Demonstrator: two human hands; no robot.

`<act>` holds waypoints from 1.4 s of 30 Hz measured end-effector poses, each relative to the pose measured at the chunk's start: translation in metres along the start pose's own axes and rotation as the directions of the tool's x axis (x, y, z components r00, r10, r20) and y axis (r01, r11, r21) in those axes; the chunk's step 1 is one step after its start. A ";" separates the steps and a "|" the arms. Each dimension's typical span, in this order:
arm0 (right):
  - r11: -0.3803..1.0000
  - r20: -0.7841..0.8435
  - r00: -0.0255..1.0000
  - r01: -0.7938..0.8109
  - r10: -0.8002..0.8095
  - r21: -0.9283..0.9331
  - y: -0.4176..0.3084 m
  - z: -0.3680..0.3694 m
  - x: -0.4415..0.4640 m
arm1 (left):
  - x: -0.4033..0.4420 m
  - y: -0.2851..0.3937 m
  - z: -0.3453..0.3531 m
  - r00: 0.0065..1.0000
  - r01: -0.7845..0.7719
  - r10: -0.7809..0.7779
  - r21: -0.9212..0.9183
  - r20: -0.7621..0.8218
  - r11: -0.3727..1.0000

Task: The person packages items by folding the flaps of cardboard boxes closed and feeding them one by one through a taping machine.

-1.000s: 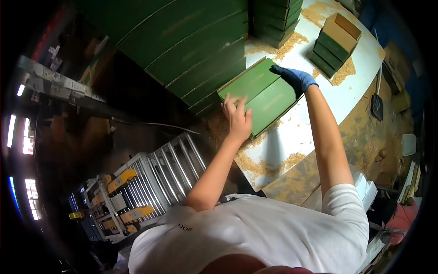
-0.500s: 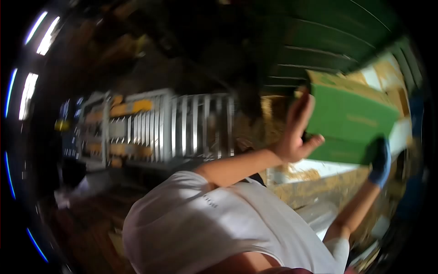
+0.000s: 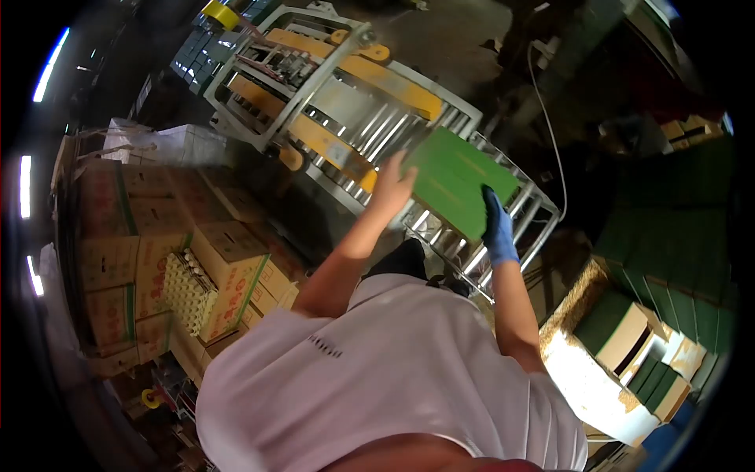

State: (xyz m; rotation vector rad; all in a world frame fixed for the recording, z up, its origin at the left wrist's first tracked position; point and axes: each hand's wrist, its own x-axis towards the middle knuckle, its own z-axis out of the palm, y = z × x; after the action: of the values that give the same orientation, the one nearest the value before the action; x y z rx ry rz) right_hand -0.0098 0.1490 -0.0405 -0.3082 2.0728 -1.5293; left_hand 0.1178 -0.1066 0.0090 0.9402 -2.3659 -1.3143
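A green cardboard box (image 3: 460,179) is gripped between my two hands over the near end of a roller conveyor (image 3: 525,211). My bare left hand (image 3: 392,186) presses on its left side, the fingers partly blurred. At the right side, my right hand (image 3: 498,226) in a blue glove grips the edge with its fingers along the side. The box's underside is hidden, so I cannot tell whether it touches the rollers.
Beyond the box stands a metal-framed machine (image 3: 330,102) with orange side belts and a yellow roll (image 3: 220,14). Stacked brown cartons (image 3: 134,259) and egg trays (image 3: 189,293) are at the left. Green boxes (image 3: 657,385) lie at the lower right. A pale cable (image 3: 554,134) hangs beyond the conveyor.
The green box has moved from the stack of boxes at the right to above the conveyor. My view has turned left, and my left hand has come against the box's left side.
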 end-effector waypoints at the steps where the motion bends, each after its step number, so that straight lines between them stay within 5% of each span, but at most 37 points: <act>1: 0.994 -0.010 0.994 -0.106 0.106 0.041 0.004 0.034 0.033 | -0.007 -0.021 -0.023 0.999 0.033 -0.034 -0.022 -0.025 0.999; 2: 0.975 -0.020 0.977 -0.208 0.210 0.083 0.007 0.068 0.065 | -0.020 -0.041 -0.047 0.997 0.069 -0.071 -0.042 -0.043 0.997; 4: 0.820 0.021 0.926 -0.345 0.378 0.456 -0.017 0.118 0.093 | -0.054 -0.057 -0.105 0.996 -0.045 0.036 0.105 0.087 0.993; 7: 0.802 0.006 0.932 -0.316 0.363 0.507 -0.016 0.164 0.122 | -0.123 -0.092 -0.154 0.999 0.024 -0.032 0.311 0.019 0.950; 11: 0.931 -0.032 0.936 -0.344 0.350 0.120 -0.060 0.185 0.132 | -0.177 -0.126 -0.166 0.969 0.245 -0.242 0.327 -0.048 0.913; 12: 0.886 0.029 0.958 -0.251 0.284 -0.391 -0.060 0.180 0.148 | -0.176 -0.121 -0.163 0.977 0.210 -0.212 0.319 -0.028 0.924; 14: 0.684 0.199 0.974 0.071 0.109 -0.726 -0.085 0.184 0.158 | -0.163 -0.100 -0.145 0.990 0.130 -0.139 0.302 0.009 0.944; 18: 0.509 0.412 0.908 0.318 0.080 -0.799 -0.154 0.181 0.136 | -0.097 -0.048 -0.103 0.950 -0.179 0.083 0.304 0.301 0.936; 21: 0.668 0.307 0.934 0.348 -0.185 -0.658 -0.113 0.151 0.103 | -0.042 -0.019 -0.059 0.847 -0.413 0.349 0.081 0.402 0.907; 22: 0.657 0.362 0.931 0.302 -0.046 -0.690 -0.122 0.117 0.077 | -0.029 -0.009 -0.040 0.835 -0.403 0.332 0.078 0.439 0.912; 24: 0.838 0.118 0.981 0.194 -0.156 -0.509 -0.068 0.053 0.024 | -0.014 0.024 0.000 0.807 -0.419 0.347 0.050 0.477 0.906; 25: 0.919 0.014 1.000 0.026 -0.022 -0.392 -0.056 0.012 -0.011 | -0.009 0.038 0.021 0.762 -0.473 0.379 0.052 0.526 0.880; 26: 0.932 -0.127 0.971 -0.233 0.204 -0.278 -0.078 -0.031 -0.053 | -0.006 0.044 0.048 0.696 -0.525 0.434 -0.006 0.571 0.851; 27: 0.965 -0.257 0.937 -0.257 0.236 -0.050 -0.022 -0.069 -0.085 | -0.011 0.054 0.076 0.647 -0.567 0.441 0.007 0.623 0.823; 29: 0.967 -0.577 0.792 -0.254 0.202 -0.010 0.013 -0.151 -0.179 | -0.037 0.086 0.133 0.549 -0.543 0.492 -0.159 0.676 0.824; 30: 0.923 -0.668 0.638 -0.231 0.383 0.308 0.026 -0.188 -0.227 | -0.056 0.107 0.158 0.483 -0.547 0.471 -0.166 0.738 0.821; 32: 0.916 -0.810 0.429 -0.207 0.400 0.343 0.074 -0.270 -0.339 | -0.103 0.147 0.198 0.358 -0.526 0.539 -0.312 0.763 0.791; 33: 0.947 -0.921 0.233 -0.149 0.313 0.284 0.086 -0.291 -0.391 | -0.128 0.157 0.222 0.269 -0.547 0.603 -0.396 0.751 0.737; 34: 0.907 -0.917 -0.001 -0.144 0.399 0.395 0.088 -0.313 -0.431 | -0.153 0.172 0.237 0.233 -0.523 0.609 -0.430 0.758 0.736; 35: 0.941 -0.940 -0.060 0.016 0.337 0.337 0.092 -0.324 -0.468 | -0.177 0.181 0.252 0.174 -0.508 0.624 -0.474 0.761 0.719; 36: 0.916 -0.916 -0.117 -0.078 0.383 0.393 0.090 -0.338 -0.496 | -0.202 0.176 0.273 0.155 -0.532 0.646 -0.488 0.747 0.692; 37: 0.948 -0.937 -0.147 0.080 0.316 0.307 0.102 -0.346 -0.516 | -0.218 0.179 0.275 0.123 -0.527 0.634 -0.491 0.763 0.693; 40: 0.960 -0.955 -0.116 -0.043 0.272 0.278 0.138 -0.370 -0.549 | -0.244 0.170 0.288 0.051 -0.550 0.524 -0.414 0.850 0.725; 42: 0.940 -0.934 -0.105 0.036 0.341 0.339 0.153 -0.385 -0.545 | -0.246 0.158 0.288 0.070 -0.586 0.459 -0.336 0.886 0.738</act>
State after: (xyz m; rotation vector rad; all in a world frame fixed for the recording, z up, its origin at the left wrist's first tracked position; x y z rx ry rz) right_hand 0.2509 0.7749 0.0532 1.8421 2.5462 -2.0733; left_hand 0.0887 0.3030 -0.0007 -1.1556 -3.0280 -1.5774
